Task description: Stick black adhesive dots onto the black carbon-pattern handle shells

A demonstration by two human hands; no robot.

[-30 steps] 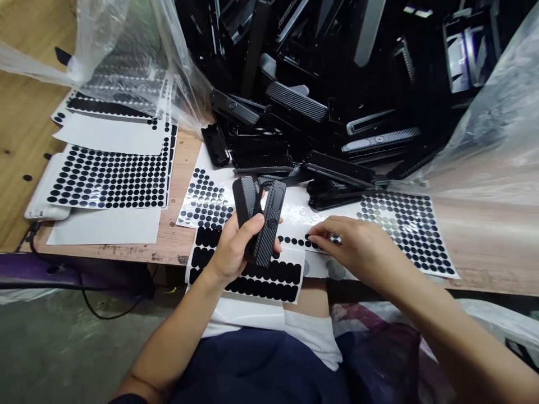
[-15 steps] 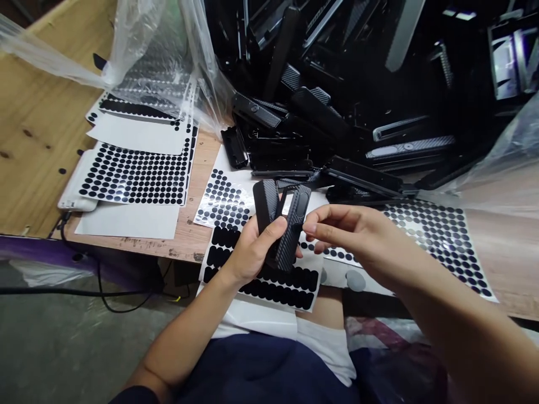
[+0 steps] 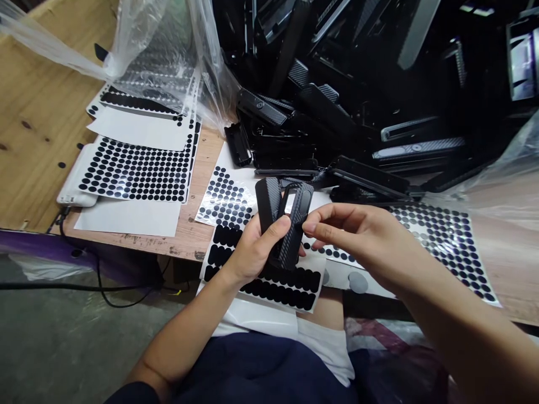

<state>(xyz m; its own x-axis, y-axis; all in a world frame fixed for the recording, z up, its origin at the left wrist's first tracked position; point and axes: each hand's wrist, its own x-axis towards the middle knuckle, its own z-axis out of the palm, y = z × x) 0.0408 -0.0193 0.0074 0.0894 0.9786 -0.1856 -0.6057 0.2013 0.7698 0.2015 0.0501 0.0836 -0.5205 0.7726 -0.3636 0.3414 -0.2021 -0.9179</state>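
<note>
My left hand (image 3: 255,247) is closed around black plastic pieces with a carbon-fibre pattern. One of them, a plastic frame (image 3: 298,216) with a long slot, faces up under my thumb; a narrower plastic piece (image 3: 268,203) leans out to its left. Thumb and forefinger of my right hand (image 3: 349,227) are pinched at the frame's right edge, with a small black round sticker at the tips, partly hidden. Beneath the hands lies a white sheet (image 3: 314,303) with rows of large black dots.
Many black plastic parts (image 3: 366,174) are heaped at the back in clear plastic film (image 3: 214,67). Dotted sticker sheets (image 3: 138,168) lie on the left, beside a white power strip (image 3: 78,185). Another sticker sheet (image 3: 455,241) is at the right. A wooden board (image 3: 42,112) rises at left.
The slotted frame has tilted slightly in my left hand. My right fingertips stay pinched close to its edge. The surroundings have shifted slightly with the camera.
</note>
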